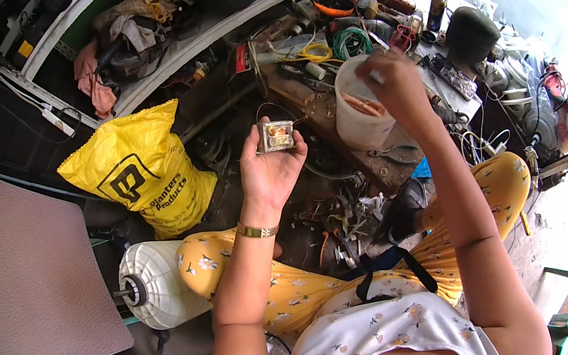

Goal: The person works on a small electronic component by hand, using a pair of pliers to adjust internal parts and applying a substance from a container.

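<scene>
Held up in the middle of the view is a small boxy transformer (276, 135), with a metal core, a shiny copper-coloured centre and thin wire leads. My left hand (262, 175) has its thumb and fingers closed round its sides, palm up. To the right, my right hand (396, 79) is over the rim of a white plastic bucket (358, 121), its fingers curled together and slightly blurred. A small pale bit shows at those fingertips, too unclear to name. Copper-coloured pieces (365, 105) lie inside the bucket, partly hidden by my right hand.
The bucket stands on a worn wooden bench (300, 95) with pliers (395, 155), coiled green wire (351, 42) and a spray can (436, 9). A yellow sack (146, 173) and a white ribbed container (158, 285) are at left. Scraps and tools litter the floor between my legs.
</scene>
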Demonstrator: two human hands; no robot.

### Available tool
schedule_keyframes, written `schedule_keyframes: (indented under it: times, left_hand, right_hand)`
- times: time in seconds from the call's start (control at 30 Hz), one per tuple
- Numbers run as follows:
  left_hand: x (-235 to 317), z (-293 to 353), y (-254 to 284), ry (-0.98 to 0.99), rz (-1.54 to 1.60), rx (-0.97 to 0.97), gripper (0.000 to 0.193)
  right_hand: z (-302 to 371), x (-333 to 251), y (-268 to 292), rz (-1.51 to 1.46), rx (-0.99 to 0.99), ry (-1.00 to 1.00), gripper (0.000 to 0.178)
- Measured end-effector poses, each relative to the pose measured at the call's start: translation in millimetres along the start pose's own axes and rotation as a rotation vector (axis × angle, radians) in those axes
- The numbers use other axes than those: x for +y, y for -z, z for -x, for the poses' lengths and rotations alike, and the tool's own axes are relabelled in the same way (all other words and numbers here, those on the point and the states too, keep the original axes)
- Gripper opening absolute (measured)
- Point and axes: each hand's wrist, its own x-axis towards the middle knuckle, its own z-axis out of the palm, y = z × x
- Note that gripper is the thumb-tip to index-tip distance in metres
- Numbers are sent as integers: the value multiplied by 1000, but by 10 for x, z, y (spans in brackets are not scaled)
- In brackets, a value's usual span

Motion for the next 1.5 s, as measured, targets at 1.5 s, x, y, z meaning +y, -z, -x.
schedule_keyframes:
  times: [1.5]
  left_hand:
    - [-47,165,-248,-521,-922,-328,74]
  right_hand:
    - [550,-941,-681,-891,-62,-315,5]
